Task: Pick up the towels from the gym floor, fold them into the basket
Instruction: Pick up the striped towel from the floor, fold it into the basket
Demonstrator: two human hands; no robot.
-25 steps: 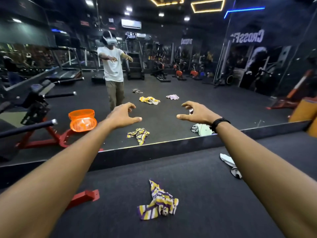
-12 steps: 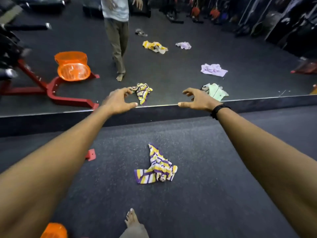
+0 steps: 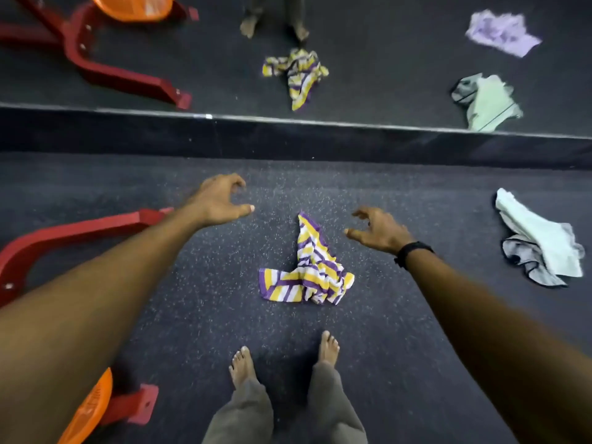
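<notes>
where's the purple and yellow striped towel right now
The crumpled purple, yellow and white striped towel lies mid-frame on the dark floor, ahead of the bare feet, between both hands.

the orange basket [image 3: 88, 408] at the lower left was mostly hidden behind our left forearm and cut by the bottom edge. the red frame [image 3: 73, 229] ran off the left edge, its middle covered by the same arm. in the mirror, the lilac towel [image 3: 501, 33] was blurred, and our reflected legs were cut off at the top. our trouser legs left the frame below.
</notes>
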